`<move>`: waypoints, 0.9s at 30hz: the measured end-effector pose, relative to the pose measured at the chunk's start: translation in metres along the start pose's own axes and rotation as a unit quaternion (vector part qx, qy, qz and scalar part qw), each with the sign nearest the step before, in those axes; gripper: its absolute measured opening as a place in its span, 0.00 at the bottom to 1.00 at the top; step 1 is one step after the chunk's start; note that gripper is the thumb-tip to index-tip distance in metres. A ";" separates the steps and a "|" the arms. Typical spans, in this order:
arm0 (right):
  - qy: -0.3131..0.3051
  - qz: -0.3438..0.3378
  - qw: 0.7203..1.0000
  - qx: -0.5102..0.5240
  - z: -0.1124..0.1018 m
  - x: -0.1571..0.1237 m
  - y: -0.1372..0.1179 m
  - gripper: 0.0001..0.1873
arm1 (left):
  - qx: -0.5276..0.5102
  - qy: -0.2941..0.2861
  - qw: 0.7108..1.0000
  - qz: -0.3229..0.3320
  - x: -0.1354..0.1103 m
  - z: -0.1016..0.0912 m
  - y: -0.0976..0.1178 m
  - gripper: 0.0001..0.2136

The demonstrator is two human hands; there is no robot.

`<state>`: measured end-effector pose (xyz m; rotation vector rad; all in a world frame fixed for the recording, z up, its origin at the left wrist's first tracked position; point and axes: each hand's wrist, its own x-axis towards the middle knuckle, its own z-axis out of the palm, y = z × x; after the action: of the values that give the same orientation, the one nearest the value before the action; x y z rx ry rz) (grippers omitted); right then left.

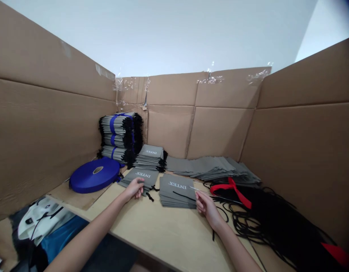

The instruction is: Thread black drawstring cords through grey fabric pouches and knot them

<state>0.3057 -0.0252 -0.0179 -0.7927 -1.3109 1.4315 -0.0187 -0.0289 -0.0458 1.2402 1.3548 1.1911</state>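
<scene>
Bare forearms (89,236) end in a left hand (134,190) pinching a grey bag (140,177), and a right hand (206,208) pinching a thin wire (193,187) aimed left across stacked bags (177,192).

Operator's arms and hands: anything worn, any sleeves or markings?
Both are bare: the slender left forearm and slender right forearm show no sleeves, and the bare left hand and bare right hand wear no gloves. No watch, bracelet, cable or marking is visible.

Left hand (134,190) on bag (143,177), right (207,209) by stack (177,192)
</scene>
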 end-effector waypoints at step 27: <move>0.178 -0.185 0.788 -0.560 -0.020 0.004 0.027 0.10 | 0.465 -0.024 0.846 0.259 -0.053 0.035 0.013 0.11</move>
<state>0.3172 -0.0125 -0.0469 -1.3633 -1.8334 0.0297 0.0214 -0.0785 -0.0354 2.4272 1.6817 0.7958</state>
